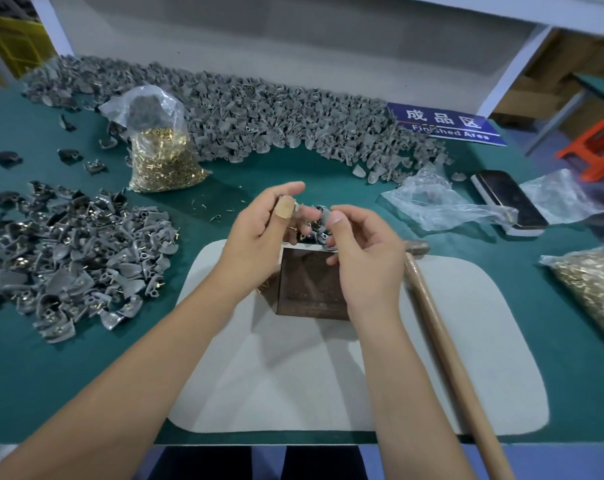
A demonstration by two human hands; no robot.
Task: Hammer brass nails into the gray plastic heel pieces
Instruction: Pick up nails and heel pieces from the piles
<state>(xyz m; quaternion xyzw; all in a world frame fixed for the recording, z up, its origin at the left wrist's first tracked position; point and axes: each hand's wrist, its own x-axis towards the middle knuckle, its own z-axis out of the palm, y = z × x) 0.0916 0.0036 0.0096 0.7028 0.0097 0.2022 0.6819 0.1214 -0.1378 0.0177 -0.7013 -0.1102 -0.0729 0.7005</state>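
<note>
- Head view, looking straight down at a green counter with a pale mat laid on the near part.
- Both hands are up over a dark metal block that sits on the mat.
- Left hand has its fingers loosely curled, thumb wrapped in a tan bandage, and it's pinching something small and shiny between thumb and fingers; too small to say exactly what.
- Right hand is pinching a gray heel piece between thumb and forefinger, just beside the left fingertips.
- A few more gray pieces sit right behind the block, mostly hidden by the hands.
- Hammer lies on the mat to the right, wooden handle running toward the near edge, head next to the right hand. Nobody's touching it.
- Big ridge of gray heel pieces along the far side of the counter, plus a second pile on the left with brass bits showing in it.
- Clear bag of brass nails stands at the back left; another bag of nails at the right edge.
- Blue "Finished Area" sign, crumpled plastic and a phone at the right rear.
</note>
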